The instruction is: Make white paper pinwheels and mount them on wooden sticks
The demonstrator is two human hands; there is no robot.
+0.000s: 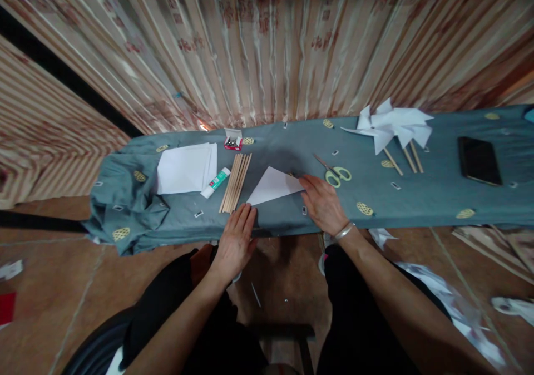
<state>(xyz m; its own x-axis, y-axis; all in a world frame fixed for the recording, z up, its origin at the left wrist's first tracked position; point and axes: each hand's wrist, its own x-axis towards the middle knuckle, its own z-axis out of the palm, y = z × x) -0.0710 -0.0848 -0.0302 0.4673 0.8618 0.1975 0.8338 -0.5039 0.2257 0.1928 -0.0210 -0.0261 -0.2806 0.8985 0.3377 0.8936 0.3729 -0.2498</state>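
Pressing paper (273,187) flat: right hand (324,203) fingers extended on its right corner; left hand (236,240) flat, released, touching its near-left tip.

A long counter (417,197) draped in grey-blue cloth carries a white paper stack (186,169), a glue stick (216,182), wooden sticks (236,181), a folded paper triangle (273,187), scissors (336,173), paper pinwheels (392,126), a small pin box (233,140) and a dark phone (479,160)
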